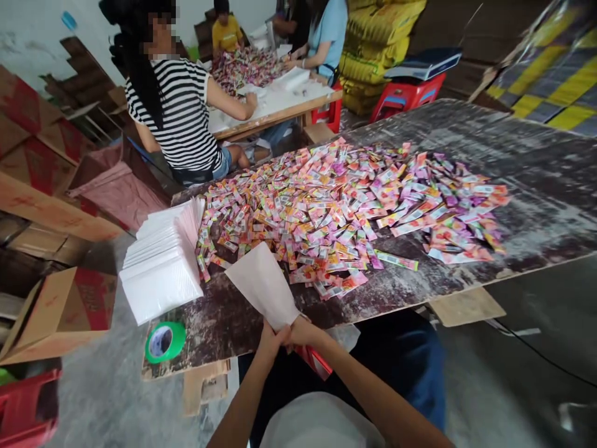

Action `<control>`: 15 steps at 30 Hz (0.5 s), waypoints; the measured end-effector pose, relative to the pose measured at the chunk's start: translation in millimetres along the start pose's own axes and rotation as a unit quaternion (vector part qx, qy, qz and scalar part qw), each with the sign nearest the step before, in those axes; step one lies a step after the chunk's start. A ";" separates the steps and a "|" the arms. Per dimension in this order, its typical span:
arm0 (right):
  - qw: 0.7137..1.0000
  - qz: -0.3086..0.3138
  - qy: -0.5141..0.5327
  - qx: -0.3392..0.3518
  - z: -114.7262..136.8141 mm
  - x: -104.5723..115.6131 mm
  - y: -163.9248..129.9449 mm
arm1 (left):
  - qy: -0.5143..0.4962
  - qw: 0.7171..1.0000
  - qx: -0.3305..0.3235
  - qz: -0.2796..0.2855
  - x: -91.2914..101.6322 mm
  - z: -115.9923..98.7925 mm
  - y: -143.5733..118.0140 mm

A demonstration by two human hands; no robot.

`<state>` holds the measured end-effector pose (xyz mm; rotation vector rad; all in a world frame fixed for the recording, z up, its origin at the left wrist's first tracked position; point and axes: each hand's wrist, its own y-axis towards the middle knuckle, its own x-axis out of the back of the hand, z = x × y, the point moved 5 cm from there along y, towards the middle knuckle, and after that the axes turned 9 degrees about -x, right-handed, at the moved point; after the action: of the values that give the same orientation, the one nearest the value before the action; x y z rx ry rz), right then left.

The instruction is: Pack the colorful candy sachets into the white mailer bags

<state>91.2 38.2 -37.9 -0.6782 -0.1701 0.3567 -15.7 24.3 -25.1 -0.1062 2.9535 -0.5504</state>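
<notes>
We see a green tape roll (165,341) at the near-left corner of the worn table (536,186), w/ cardboard boxes (56,311) on the floor left of it. Beyond, a person in a striped top (184,115) sits at a second table (280,102); red stools (405,96) and yellow sacks (377,43) stand behind.

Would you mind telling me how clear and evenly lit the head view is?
Head view: soft, even light, no hard shadows; wide-angle bending at the table edges; sachets sharp; both hands, left hand and right hand, on the white bag, slightly soft; one face pixelated.
</notes>
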 end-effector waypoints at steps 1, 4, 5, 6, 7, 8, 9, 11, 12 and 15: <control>0.999 0.013 -0.031 -0.009 0.2 -1.6 -1.8 | -0.003 1.000 -0.019 -0.019 -1.6 1.0 -0.6; 0.992 0.044 -0.117 -0.005 6.0 0.0 -11.6 | -0.028 0.997 -0.043 -0.062 -3.4 7.9 -3.7; 0.991 0.055 -0.122 0.017 9.9 0.5 -16.5 | -0.037 0.996 -0.037 -0.079 -2.3 10.4 -3.4; 0.991 0.060 -0.109 0.044 13.7 0.8 -21.9 | -0.042 0.994 -0.029 -0.100 -0.3 11.9 -2.0; 0.992 0.053 -0.083 0.073 17.0 1.0 -27.4 | -0.044 0.991 -0.020 -0.121 1.8 12.3 0.4; 0.993 0.033 -0.059 0.099 18.7 0.6 -32.6 | -0.045 0.989 -0.012 -0.141 3.7 11.6 3.5; 0.992 -0.001 -0.043 0.121 19.0 0.0 -37.1 | -0.045 0.987 -0.008 -0.153 4.7 9.7 7.1; 0.982 -0.088 -0.040 0.160 16.9 -1.9 -43.7 | -0.047 0.988 -0.009 -0.149 3.2 3.9 13.7; 0.976 -0.121 -0.048 0.176 15.4 -3.2 -45.2 | -0.048 0.989 -0.010 -0.138 1.7 1.1 15.5; 0.967 -0.143 -0.050 0.204 13.0 -1.2 -39.5 | -0.060 0.994 -0.008 -0.089 -1.1 -3.1 10.7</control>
<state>97.1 16.8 -2.7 -0.2231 -0.2782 0.1402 -15.5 35.4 -26.0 -0.3942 2.8477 -0.5226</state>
